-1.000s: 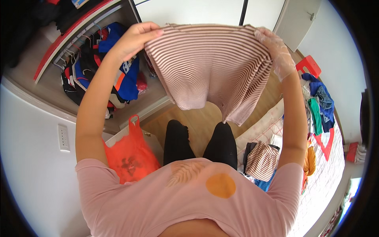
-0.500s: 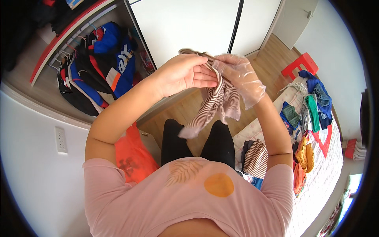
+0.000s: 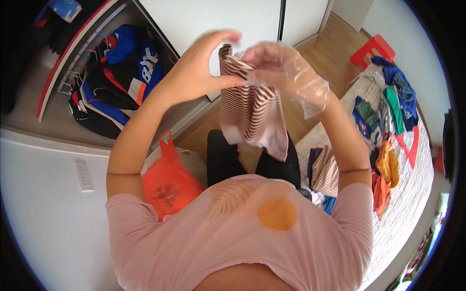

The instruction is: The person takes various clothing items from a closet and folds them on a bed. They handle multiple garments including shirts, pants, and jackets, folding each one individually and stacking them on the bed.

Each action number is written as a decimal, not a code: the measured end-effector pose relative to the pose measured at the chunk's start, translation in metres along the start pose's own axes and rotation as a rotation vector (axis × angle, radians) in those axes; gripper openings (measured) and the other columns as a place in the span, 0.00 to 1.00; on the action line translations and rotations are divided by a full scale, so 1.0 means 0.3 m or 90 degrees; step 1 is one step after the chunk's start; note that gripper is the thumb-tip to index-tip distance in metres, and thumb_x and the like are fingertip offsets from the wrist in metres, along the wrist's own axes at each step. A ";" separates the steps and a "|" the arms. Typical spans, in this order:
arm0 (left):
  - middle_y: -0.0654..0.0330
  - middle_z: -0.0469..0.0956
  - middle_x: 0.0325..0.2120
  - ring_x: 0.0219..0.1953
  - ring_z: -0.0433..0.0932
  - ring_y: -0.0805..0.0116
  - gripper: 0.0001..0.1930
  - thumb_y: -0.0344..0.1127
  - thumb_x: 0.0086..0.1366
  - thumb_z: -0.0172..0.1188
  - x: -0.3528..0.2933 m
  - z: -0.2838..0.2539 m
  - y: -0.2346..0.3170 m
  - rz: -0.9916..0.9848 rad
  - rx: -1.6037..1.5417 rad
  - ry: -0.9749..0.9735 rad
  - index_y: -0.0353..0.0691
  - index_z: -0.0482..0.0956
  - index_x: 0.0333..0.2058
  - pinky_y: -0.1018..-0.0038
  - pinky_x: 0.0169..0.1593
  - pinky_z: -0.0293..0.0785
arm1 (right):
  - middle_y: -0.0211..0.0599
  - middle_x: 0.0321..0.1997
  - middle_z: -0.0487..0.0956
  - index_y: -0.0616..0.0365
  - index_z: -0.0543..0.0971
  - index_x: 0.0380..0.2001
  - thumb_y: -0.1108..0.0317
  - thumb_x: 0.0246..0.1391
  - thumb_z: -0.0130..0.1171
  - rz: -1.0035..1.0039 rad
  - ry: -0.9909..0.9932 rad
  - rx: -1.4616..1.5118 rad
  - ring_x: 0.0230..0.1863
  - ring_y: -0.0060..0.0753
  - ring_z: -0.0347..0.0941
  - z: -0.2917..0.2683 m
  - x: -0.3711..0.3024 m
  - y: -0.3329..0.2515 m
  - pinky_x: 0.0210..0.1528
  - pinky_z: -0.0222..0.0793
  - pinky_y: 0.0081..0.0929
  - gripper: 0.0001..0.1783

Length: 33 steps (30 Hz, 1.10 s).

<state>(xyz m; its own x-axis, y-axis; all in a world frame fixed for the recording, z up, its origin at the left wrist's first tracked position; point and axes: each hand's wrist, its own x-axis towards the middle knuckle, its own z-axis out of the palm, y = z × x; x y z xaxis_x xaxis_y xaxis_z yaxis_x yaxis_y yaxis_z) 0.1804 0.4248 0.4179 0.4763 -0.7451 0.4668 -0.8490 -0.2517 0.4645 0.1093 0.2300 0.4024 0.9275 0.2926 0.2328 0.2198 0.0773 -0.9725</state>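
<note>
A brown-and-white striped garment (image 3: 252, 116) hangs in loose folds in front of my legs. My right hand (image 3: 281, 68), in a clear plastic glove, grips its upper edge with bent fingers. At the garment's upper left is my bare left hand (image 3: 201, 65), thumb against the cloth and slightly blurred fingers spread well apart from it. What kind of garment it is cannot be made out.
Jackets (image 3: 119, 77) hang in an open wardrobe at left. A red plastic bag (image 3: 170, 182) lies by my left side. At right, a bed (image 3: 405, 194) bears folded striped cloth (image 3: 325, 172) and several coloured clothes. A red stool (image 3: 371, 51) stands beyond.
The striped garment has gone from a bunched, slanting strip to a wider hanging piece. My left hand has moved up and left, and its fingers have come off the cloth.
</note>
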 end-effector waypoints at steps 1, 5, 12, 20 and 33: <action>0.60 0.77 0.33 0.34 0.75 0.73 0.15 0.34 0.58 0.59 0.008 -0.003 -0.022 0.002 -0.048 -0.086 0.33 0.71 0.42 0.79 0.41 0.69 | 0.33 0.34 0.76 0.61 0.70 0.36 0.77 0.47 0.58 -0.018 -0.011 -0.006 0.37 0.22 0.72 0.000 0.003 -0.016 0.41 0.69 0.17 0.11; 0.65 0.77 0.30 0.33 0.74 0.78 0.13 0.40 0.62 0.55 0.026 -0.022 -0.030 -0.184 -0.375 -0.221 0.35 0.75 0.37 0.80 0.39 0.70 | 0.30 0.34 0.74 0.59 0.70 0.35 0.76 0.48 0.59 -0.052 -0.028 0.048 0.39 0.21 0.71 -0.049 -0.026 0.032 0.44 0.68 0.18 0.10; 0.61 0.78 0.33 0.34 0.77 0.75 0.13 0.41 0.62 0.54 0.101 -0.156 -0.061 -0.169 -0.637 -0.109 0.37 0.75 0.39 0.78 0.39 0.75 | 0.29 0.39 0.70 0.58 0.67 0.39 0.82 0.48 0.56 -0.119 -0.001 0.133 0.44 0.23 0.68 -0.025 -0.134 0.248 0.48 0.66 0.24 0.15; 0.53 0.70 0.44 0.47 0.71 0.60 0.20 0.46 0.68 0.38 0.124 -0.411 -0.060 -0.077 -0.717 -0.100 0.36 0.63 0.48 0.64 0.51 0.66 | 0.28 0.42 0.72 0.60 0.68 0.47 0.79 0.48 0.58 0.024 -0.051 0.054 0.44 0.20 0.68 0.044 -0.172 0.449 0.49 0.64 0.23 0.20; 0.45 0.69 0.48 0.50 0.71 0.54 0.23 0.41 0.67 0.32 0.157 -0.644 -0.022 0.033 -0.619 -0.100 0.29 0.64 0.51 0.62 0.54 0.65 | 0.42 0.32 0.76 0.60 0.71 0.33 0.79 0.45 0.57 -0.189 0.248 -0.176 0.32 0.32 0.73 0.084 -0.277 0.520 0.35 0.69 0.25 0.10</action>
<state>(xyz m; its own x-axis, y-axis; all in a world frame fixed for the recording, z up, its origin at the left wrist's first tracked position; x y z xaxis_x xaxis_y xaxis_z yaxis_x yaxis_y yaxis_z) 0.2526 0.5107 0.5823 0.3484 -0.8326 0.4306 -0.2766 0.3476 0.8959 0.0589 0.2418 0.2315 0.8452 -0.0819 0.5281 0.5109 -0.1658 -0.8435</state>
